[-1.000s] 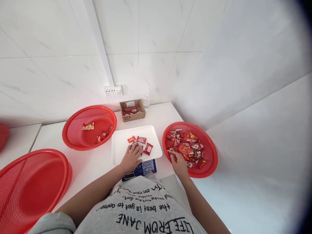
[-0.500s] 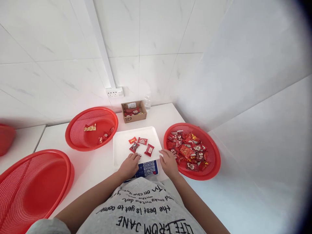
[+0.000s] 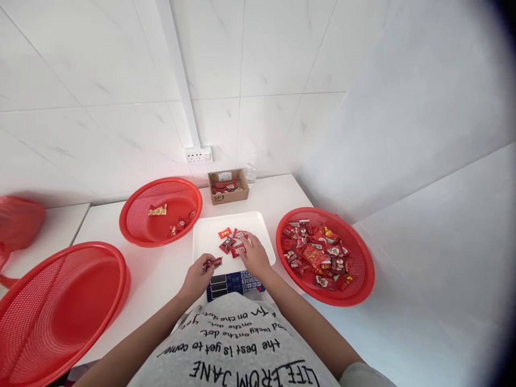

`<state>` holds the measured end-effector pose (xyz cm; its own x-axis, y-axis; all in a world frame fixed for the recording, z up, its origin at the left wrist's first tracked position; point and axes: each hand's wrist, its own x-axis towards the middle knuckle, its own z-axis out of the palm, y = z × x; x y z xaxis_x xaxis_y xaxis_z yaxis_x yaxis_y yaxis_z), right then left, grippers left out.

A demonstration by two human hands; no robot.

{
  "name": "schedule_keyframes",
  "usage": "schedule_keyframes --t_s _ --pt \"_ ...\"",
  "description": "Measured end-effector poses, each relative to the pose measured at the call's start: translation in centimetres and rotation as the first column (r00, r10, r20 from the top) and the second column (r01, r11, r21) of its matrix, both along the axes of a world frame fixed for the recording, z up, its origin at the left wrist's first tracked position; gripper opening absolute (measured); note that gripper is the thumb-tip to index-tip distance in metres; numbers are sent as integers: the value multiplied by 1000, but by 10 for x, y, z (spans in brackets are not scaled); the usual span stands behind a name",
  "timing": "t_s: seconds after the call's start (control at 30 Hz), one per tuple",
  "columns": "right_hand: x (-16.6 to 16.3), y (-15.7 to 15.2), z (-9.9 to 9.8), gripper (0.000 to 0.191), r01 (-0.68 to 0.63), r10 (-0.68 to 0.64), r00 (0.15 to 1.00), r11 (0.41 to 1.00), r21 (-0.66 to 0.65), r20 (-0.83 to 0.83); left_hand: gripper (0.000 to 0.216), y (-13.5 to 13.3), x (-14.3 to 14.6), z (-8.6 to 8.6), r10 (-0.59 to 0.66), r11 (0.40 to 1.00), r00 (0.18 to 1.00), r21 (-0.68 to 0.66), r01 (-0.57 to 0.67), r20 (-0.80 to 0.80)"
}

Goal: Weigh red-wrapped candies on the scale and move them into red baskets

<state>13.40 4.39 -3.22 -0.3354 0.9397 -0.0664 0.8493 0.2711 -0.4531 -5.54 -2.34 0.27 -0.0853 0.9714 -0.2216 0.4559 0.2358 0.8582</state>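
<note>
pinching a dark red packet point(image 3: 213, 263) in the left hand point(image 3: 197, 278), right hand point(image 3: 257, 256) touching loose packets point(image 3: 227, 245).
from the left, a front basket point(image 3: 126, 277) stands on the counter point(image 3: 161, 274), then a back basket point(image 3: 177, 194) nearer its back edge; the left hand, narrowed on its packet, hangs over the near edge of the white tray point(image 3: 203, 228), toward its left corner; a cardboard box point(image 3: 229, 198) sits by the back edge; loose packets lie mid-tray under half-spread right fingers, gripped or not i cannot tell; a right basket point(image 3: 366, 269) holds many more at the counter's right edge.
</note>
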Motion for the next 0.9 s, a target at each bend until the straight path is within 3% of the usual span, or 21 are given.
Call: schedule_keyframes --t_s 0.2,0.37,0.53,0.7,0.9 --pt "-5 6 -7 54 -33 45 996 986 -164 75 16 3 9 2 -25 1000 999 -12 25 42" --pt "-12 1 -7 55 -60 67 995 994 -92 79 16 2 8 0 -18 1000 993 -19 20 121" --pt "-27 18 -13 57 -159 160 985 987 -20 69 19 2 4 4 42 999 997 -12 -41 70" --pt "-37 26 -23 49 -222 222 975 975 29 16 23 1 2 6 119 991 975 -90 -104 188" --pt "-13 16 -20 43 -27 52 980 991 131 -194 29 3 -3 -2 201 973 950 -164 -165 237"
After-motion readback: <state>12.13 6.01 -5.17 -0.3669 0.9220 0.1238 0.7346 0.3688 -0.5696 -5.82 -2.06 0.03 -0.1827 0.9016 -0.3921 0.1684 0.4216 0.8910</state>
